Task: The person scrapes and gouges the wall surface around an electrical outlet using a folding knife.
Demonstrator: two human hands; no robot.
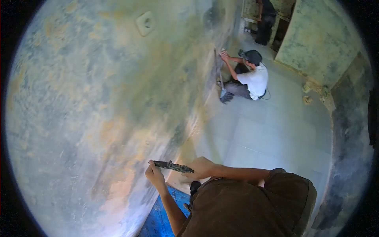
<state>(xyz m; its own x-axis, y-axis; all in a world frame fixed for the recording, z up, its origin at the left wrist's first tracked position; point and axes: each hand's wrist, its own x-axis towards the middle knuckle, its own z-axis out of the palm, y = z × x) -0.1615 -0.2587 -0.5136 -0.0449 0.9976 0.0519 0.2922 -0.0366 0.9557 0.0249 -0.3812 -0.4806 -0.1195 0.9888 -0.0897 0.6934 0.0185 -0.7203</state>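
Two other people point(256, 79) upper right, one wall socket point(146, 23) upper left, just one dark tool point(173, 166) lower middle lol.

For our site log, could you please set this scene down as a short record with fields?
Left hand: holds one end of a dark, crusted tool
Right hand: at the tool's other end
Wall: blotchy, with a socket
Co-worker: white top, dark cap, low on the tiled floor, hands at the wall
Background: another person, standing
Lower centre: blue surface beside the wall

A dark brown shirt point(244, 205) with short sleeves point(290, 187) is worn.
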